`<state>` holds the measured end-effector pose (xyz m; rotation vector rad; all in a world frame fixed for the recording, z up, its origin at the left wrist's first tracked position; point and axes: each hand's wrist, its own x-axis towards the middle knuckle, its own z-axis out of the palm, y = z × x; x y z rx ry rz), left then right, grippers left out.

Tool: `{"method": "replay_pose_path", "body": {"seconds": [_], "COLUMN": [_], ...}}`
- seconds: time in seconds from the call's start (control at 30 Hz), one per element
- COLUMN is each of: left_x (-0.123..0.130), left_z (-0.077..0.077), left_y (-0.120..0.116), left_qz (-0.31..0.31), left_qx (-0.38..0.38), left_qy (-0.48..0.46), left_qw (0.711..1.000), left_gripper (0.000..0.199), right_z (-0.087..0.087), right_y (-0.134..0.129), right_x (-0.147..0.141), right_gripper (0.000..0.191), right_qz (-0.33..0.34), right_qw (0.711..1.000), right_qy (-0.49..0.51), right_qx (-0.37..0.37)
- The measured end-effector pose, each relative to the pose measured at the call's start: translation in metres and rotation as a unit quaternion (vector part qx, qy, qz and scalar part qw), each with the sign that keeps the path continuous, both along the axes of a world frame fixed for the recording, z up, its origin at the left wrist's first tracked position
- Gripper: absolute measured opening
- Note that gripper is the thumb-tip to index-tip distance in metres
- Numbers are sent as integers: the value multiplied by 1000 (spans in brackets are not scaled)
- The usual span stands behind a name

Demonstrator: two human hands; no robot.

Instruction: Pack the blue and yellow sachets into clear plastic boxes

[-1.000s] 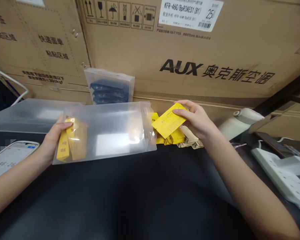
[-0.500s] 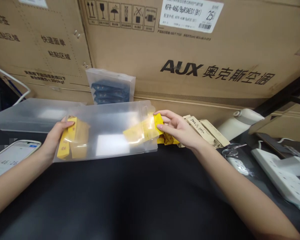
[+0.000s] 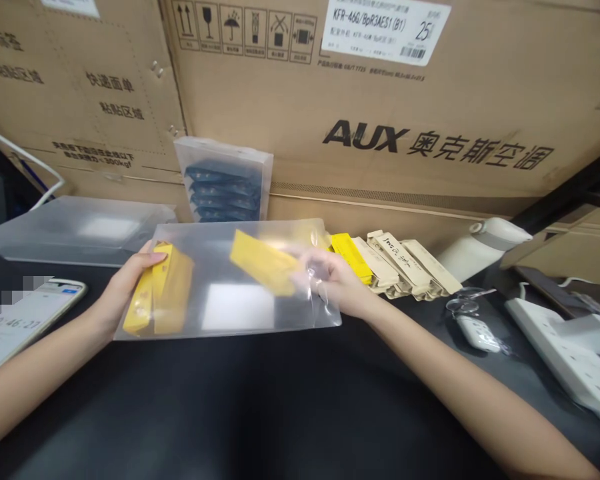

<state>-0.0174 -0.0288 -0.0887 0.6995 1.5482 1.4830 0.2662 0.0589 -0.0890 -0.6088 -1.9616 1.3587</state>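
A clear, frosted plastic box [image 3: 210, 267] lies sideways above the black table. My left hand [image 3: 133, 277] grips its left end, thumb on top, close to yellow packets [image 3: 173, 290] standing inside that end. Through the opening on the right, my right hand [image 3: 330, 277] reaches into the box and shows blurred behind the plastic. Its fingers are closed on the end of a yellow packet [image 3: 263, 263], which slants inside the box, apart from the others. Another yellow packet [image 3: 351, 257] lies on the table behind my right hand, beside a row of beige packets [image 3: 405, 263].
A clear box of dark blue packets [image 3: 225, 190] stands against a large cardboard carton [image 3: 290, 100]. Another clear plastic box [image 3: 80, 230] lies at left, behind a phone [image 3: 35, 317]. A white bottle [image 3: 480, 250], earphone case [image 3: 480, 333] and power strip [image 3: 565, 360] are at right.
My right hand has moved left from the box's opening into it, carrying the yellow packet deeper. The box has shifted slightly down and right in view, with my left hand still on it.
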Motion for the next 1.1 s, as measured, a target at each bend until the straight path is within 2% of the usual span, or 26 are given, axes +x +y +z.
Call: {"method": "replay_pose_path", "body": {"seconds": [0.1, 0.2, 0.3, 0.4, 0.5, 0.6, 0.63, 0.7, 0.77, 0.83, 0.9, 1.03, 1.1], "left_x": [-1, 0, 5, 10, 11, 8, 8, 7, 6, 5, 2, -2, -2], "left_z": [-2, -5, -9, -13, -16, -18, -19, -20, -22, -23, -23, -19, -18], "left_y": [0, -2, -6, -11, -14, -14, -13, -14, -14, -14, -14, -12, -12], "left_qz": [-19, -48, -122, -196, -233, -254, -259, -269, -277, -283, -285, -267, -264], "left_qx": [2, -6, -13, -26, -24, -28, -33, -42, -44, -34, -26, -25, -25], "left_qy": [-54, -62, -50, -38, -46, -51, -49, -41, -33, -34, -39, -54, -59], "left_qw": [998, 997, 991, 979, 971, 965, 964, 961, 959, 958, 957, 962, 962], "left_gripper": [33, 37, 44, 50, 48, 46, 46, 47, 50, 50, 45, 39, 40], "right_z": [-1, -3, -6, -8, -6, -3, -3, -2, -2, -2, -4, -9, -11], "right_y": [-3, -5, -8, -14, -21, -30, -33, -42, -50, -56, -57, -52, -51], "right_x": [-2, -4, -6, -9, -13, -15, -15, -15, -15, -15, -15, -16, -17], "right_gripper": [23, 22, 17, 13, 23, 28, 27, 23, 17, 15, 17, 22, 19], "right_qz": [25, 42, 89, 90, 13, -55, -57, -17, 39, 56, 23, -87, -92], "right_qw": [998, 988, 964, 957, 976, 995, 997, 1000, 999, 998, 999, 994, 993], "right_qy": [-7, 1, -13, -4, 25, -4, -15, -23, -11, -3, 7, 48, 52], "right_qx": [-58, -150, -249, -274, -218, -87, -47, -1, 22, 38, 43, 51, 53]}}
